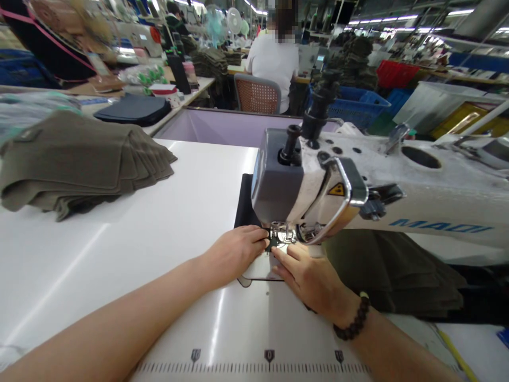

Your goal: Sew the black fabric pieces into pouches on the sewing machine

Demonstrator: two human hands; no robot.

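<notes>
At the sewing machine [278, 175], my left hand [238, 252] presses its closed fingers on a black piece of fabric [245, 204] that runs back under the machine head. A small dark green bit of cloth [272, 244] shows between my fingertips, right by the presser foot [278, 232]. My right hand [312, 273], with a dark beaded bracelet [353, 323] on its wrist, lies on the needle plate from the other side. Its index finger reaches out to the edge of the green bit, the fingers apart. The needle point is too small to make out.
A stack of olive-brown fabric pieces [79, 156] lies at the left; another stack [389, 270] sits under the machine arm [437, 185]. A printed ruler [254, 367] runs along the front. Beyond a lilac trough [222, 127], a person in white [274, 63] sits on a chair [258, 94].
</notes>
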